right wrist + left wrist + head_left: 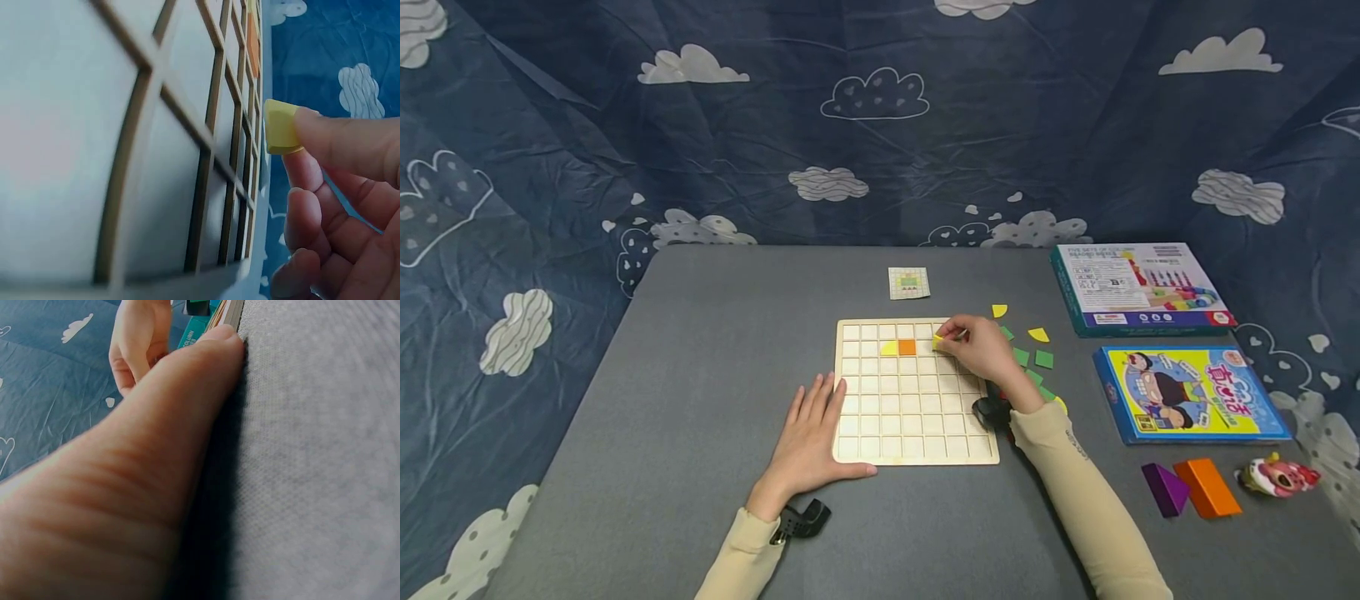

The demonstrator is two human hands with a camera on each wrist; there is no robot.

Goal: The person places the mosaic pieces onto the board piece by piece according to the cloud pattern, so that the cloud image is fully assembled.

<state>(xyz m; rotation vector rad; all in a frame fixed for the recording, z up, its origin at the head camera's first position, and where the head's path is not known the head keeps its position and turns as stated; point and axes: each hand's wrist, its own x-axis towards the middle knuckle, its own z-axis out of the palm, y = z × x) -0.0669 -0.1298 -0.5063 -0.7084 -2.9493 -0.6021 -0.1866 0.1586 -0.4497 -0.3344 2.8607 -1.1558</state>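
Note:
A wooden grid board (919,426) lies on the grey table. In its second row from the top sit a yellow tile (889,348) and an orange square tile (907,347), side by side. Fingers spread, my left hand (807,443) rests at the board's left edge, with the thumb along its lower left corner. My right hand (983,348) pinches a small yellow tile (281,127) between thumb and index finger, over the upper right of the grid. In the right wrist view that tile shows a curved side and stands close to the grid's ribs.
Several green tiles (1043,359) and yellow pieces (1038,335) lie right of the board. A small pattern card (908,283) is behind it. Two boxed games (1142,287), a purple block (1166,490), an orange block (1208,488) and a figurine (1277,477) stand at the right.

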